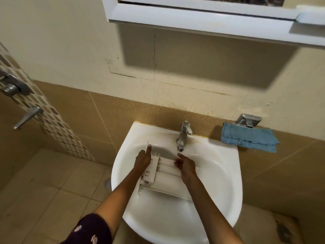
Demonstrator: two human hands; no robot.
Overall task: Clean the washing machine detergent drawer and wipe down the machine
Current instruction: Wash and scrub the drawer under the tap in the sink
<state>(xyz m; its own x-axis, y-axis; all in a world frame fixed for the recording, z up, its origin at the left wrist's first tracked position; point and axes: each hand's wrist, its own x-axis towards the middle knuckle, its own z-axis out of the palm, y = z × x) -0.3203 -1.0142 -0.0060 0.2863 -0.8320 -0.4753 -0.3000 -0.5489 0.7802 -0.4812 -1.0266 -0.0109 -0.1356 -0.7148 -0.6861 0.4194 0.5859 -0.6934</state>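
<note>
Washbasin, white, wall-hung, spreads under and around both hands. Mirror cabinet is well above them on the wall. Detergent drawer, white plastic, lies tilted across the bowl, directly beneath both hands. Its compartment end with the small openings sits under the left hand, and the long smooth body runs toward and under the right hand. Blue cloth, folded, is on the ledge well off to the right of the right hand, below a metal wall fitting. Tap, chrome, stands just beyond the right hand, spout over its fingertips. Whether water runs is too faint to tell.

Left hand is over the drawer's compartment end, thumb and fingers pinching a thin white flat piece that stands upright beyond the knuckles. What the piece is, unclear. Right hand has its fingers loosely curled under the spout, nothing seen in them. Contact with the drawer is uncertain.

Judgement: rinsing stage. Drawer is out of the machine, cloth untouched, wiping not begun.

Risks:
- The drawer sits loose on a sloping, likely wet bowl, and neither hand clearly holds it. A nudge could slide it or knock it against the porcelain.
- The thin piece, pinched in wet fingers, could slip into the bowl.
- Water striking the drawer's flat face could splash over the rim onto the floor.
</note>
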